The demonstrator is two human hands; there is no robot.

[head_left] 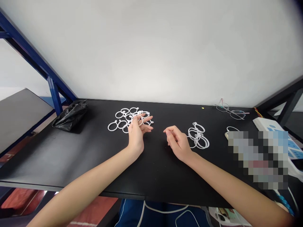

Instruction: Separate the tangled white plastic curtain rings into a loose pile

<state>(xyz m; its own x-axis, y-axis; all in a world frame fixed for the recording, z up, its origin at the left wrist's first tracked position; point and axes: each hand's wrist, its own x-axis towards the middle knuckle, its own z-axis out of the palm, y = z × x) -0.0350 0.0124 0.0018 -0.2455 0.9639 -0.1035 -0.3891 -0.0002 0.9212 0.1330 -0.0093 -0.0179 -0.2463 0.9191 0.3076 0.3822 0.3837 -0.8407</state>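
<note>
Several thin white rings, each with a small knob, lie in a loose pile [113, 126] on the black table [99, 170]. Over the right side of that pile is my left hand [137, 134]. Its thumb and fingers close on one white ring [142, 120], while the other fingertips stretch to the right. My right hand [179, 142] hovers apart from it, fingers curled and thumb pressed to the index finger; nothing shows in its grip. Right beside this hand lies a second, smaller group of white rings [203, 143], overlapping each other.
A crumpled black plastic bag [71, 116] lies at the far left. Eyeglasses [236, 114] rest at the back right, near a white power strip [272, 126] and a blurred-out object [258, 157]. A white wall [151, 56] stands behind the table. White cables [165, 212] hang over my lap.
</note>
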